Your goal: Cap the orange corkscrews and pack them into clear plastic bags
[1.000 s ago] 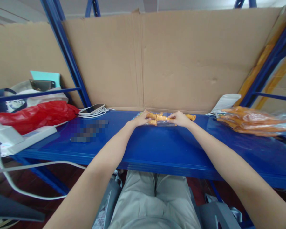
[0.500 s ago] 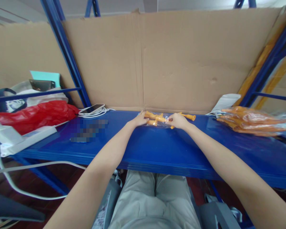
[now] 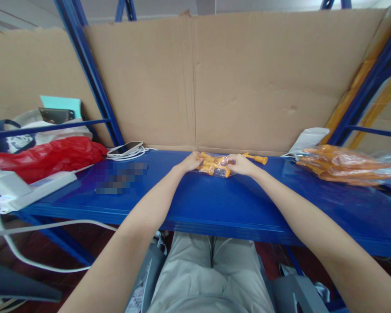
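A clear plastic bag [image 3: 220,172] lies on the blue shelf with several orange-yellow plastic pieces [image 3: 209,167] in it. They look like short rods with flared ends; their exact kind is too small to make out. My left hand [image 3: 191,162] grips the bag's left end, fingers closed over it. At the opposite end, my right hand [image 3: 243,165] is closed on the bag's edge, thumb close to one of the pieces. Just behind the right hand, a separate orange-yellow piece [image 3: 260,159] sticks out to the right, partly hidden by the hand.
Bags of orange pieces [image 3: 342,165] lie on the right of the blue shelf [image 3: 221,204]. To the left are a phone [image 3: 127,148] with coiled white cable, a blurred-out item [image 3: 122,178], a white power strip [image 3: 44,189] and a red bag [image 3: 52,156]. Cardboard [image 3: 247,78] stands behind.
The pieces in the bag have shifted and spread, with one now showing at the front beside my right thumb. My right hand has moved slightly left; the left has barely moved.
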Demonstrator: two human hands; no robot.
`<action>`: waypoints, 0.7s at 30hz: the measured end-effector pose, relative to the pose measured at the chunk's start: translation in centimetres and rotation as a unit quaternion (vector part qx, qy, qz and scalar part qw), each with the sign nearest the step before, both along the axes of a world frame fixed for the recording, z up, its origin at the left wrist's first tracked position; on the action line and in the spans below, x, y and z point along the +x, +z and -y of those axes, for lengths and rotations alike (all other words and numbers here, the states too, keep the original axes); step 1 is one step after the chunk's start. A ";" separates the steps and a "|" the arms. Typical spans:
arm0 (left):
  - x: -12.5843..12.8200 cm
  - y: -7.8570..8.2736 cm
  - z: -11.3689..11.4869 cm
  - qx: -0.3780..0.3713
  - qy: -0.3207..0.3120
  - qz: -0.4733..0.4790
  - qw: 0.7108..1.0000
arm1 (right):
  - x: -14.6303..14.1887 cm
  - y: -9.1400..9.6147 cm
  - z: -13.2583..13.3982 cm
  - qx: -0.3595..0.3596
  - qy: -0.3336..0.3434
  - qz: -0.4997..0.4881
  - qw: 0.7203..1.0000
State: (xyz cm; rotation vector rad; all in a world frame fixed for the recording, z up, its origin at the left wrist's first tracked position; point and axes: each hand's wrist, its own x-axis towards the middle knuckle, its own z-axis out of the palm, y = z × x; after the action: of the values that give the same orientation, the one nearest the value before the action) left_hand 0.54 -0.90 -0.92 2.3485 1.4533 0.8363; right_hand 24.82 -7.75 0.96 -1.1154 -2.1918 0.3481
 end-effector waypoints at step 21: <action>0.5 0.9 1.5 -0.030 -0.006 -0.028 0.999 | -0.8 -1.2 -0.4 -0.065 -0.183 0.033 0.980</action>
State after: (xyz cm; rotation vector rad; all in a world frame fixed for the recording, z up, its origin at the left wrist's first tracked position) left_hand 1.07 -2.42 0.00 2.3512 1.4635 0.7186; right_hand 24.06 -7.39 -0.29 -1.5896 -1.9867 0.2989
